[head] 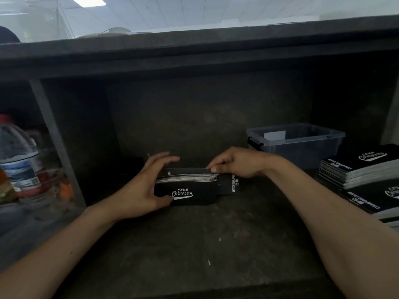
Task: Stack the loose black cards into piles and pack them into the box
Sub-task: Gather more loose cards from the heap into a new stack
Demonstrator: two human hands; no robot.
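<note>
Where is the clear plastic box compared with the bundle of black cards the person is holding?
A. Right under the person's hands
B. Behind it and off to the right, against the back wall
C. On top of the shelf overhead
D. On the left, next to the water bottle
B: the clear plastic box sits farther back and to the right of the bundle of black cards gripped between the left hand and right hand.

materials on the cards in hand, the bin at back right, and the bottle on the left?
Cards: likely coated card stock, matte black faces with white print; pale edges show in the stack.
Storage bin: translucent grey plastic, walls see-through, black latch.
Water bottle: clear plastic, probably PET, glossy, with a red cap and a paper or film label.
</note>
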